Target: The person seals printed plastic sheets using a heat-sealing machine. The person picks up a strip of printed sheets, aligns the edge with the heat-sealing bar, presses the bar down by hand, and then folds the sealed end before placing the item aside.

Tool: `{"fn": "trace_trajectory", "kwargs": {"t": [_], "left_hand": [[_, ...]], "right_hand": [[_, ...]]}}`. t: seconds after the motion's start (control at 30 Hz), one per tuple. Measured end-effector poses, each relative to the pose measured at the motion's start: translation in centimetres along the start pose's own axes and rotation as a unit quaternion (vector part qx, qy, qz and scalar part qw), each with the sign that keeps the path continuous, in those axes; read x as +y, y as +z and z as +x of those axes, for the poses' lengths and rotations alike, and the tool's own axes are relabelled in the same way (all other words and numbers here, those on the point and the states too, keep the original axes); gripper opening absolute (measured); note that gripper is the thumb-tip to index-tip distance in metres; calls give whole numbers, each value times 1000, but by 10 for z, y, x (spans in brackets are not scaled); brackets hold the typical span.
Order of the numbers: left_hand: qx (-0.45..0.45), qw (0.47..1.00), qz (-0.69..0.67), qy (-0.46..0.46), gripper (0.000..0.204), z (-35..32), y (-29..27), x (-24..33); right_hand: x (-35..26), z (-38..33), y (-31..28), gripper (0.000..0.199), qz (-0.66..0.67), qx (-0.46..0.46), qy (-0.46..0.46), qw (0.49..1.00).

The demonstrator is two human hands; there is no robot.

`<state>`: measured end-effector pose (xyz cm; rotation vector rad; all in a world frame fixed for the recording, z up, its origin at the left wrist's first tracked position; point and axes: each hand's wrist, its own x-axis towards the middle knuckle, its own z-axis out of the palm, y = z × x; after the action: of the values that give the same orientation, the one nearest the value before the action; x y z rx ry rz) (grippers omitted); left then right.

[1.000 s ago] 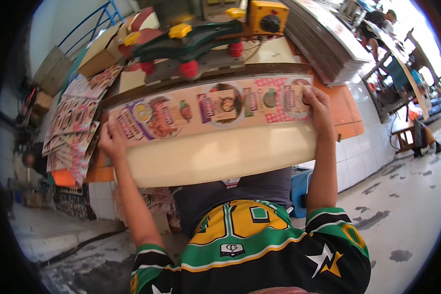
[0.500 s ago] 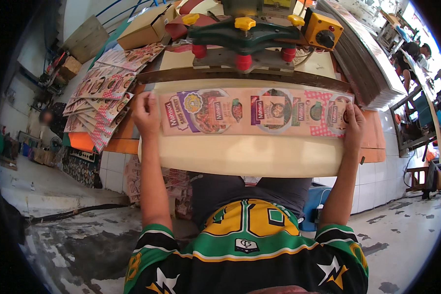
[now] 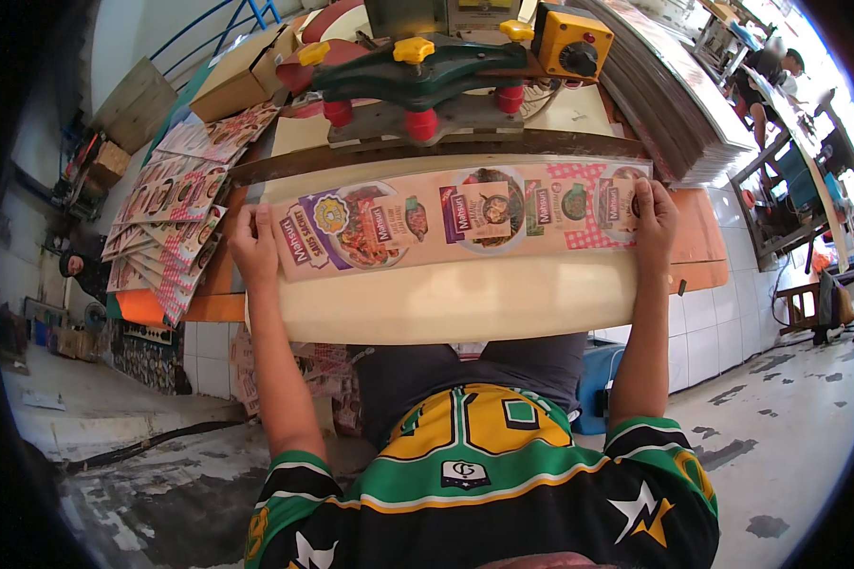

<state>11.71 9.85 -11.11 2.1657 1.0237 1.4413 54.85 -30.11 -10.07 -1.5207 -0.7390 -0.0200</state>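
Observation:
A long printed strip (image 3: 427, 248) with food pictures on a peach ground stretches between my two hands, face up on a cream board (image 3: 455, 302). My left hand (image 3: 255, 248) pinches its left end, thumb on top. My right hand (image 3: 655, 218) grips the opposite end the same way. The undersides of the fingers are partly hidden by the strip. Just beyond the strip's far edge runs a dark metal bar (image 3: 370, 161). Above and behind that stands a dark green press head (image 3: 422, 81) with yellow star knobs and red cylinders.
Fanned printed strips (image 3: 166, 209) are piled on the left, below an open cardboard box (image 3: 242, 71). A yellow control box (image 3: 571, 43) with a black dial sits at the press's right. Tall stacked sheets (image 3: 678, 95) rise beyond it. Another person (image 3: 773, 71) is at far right.
The whole view has tilted and shifted, so the bench things appear further left. Both hands keep their hold on the strip, which lies in nearly the same place on the board.

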Motion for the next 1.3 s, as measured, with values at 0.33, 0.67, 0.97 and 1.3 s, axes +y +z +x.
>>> {"fn": "trace_trajectory", "kwargs": {"t": [0.33,0.67,0.97,1.3], "left_hand": [[48,998,10,29,35,1,-4,5],[86,996,-24,15,37,-2,-3,14],[90,994,-42,40,37,-1,-4,17],[79,995,-56,33,38,-2,-6,15]], "right_hand": [[-8,-1,5,36,-94,17,-27,995],[-16,-3,9,38,-98,22,-36,994],[-11,-1,9,37,-89,25,-30,995],[-11,-2,12,36,-81,14,-15,996]]}}
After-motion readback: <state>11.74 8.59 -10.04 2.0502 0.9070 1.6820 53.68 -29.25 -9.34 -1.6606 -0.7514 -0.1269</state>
